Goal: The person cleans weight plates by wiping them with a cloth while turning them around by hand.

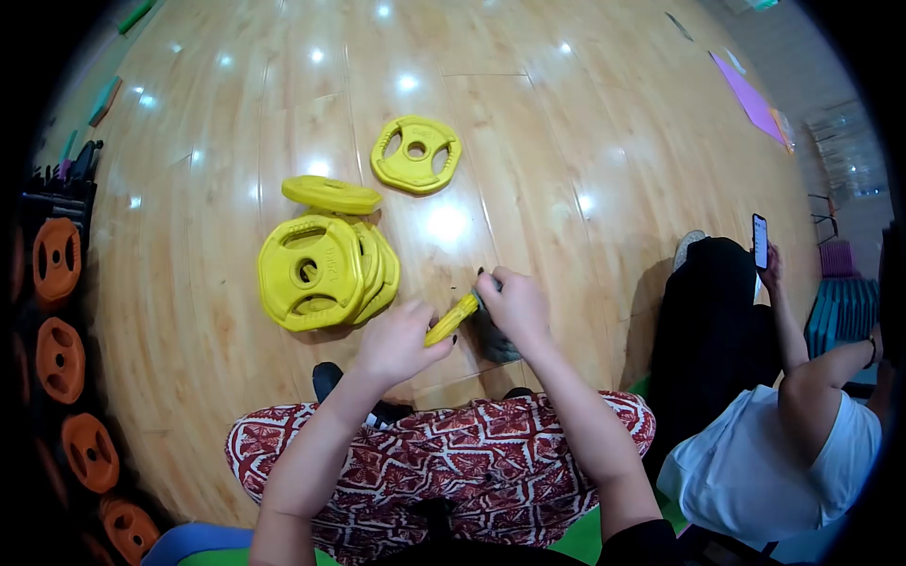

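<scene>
Patterned trousers (453, 453) fill the near edge of the view. Above them, the left hand (396, 341) grips a yellow plate (451, 320) held on edge over the floor (528, 141). The right hand (514, 304) is closed on a grey cloth (491, 338) pressed against the plate's far end. More plates, the stack (321, 269), lie just left; another person's phone (760, 241) shows toward the right edge.
</scene>
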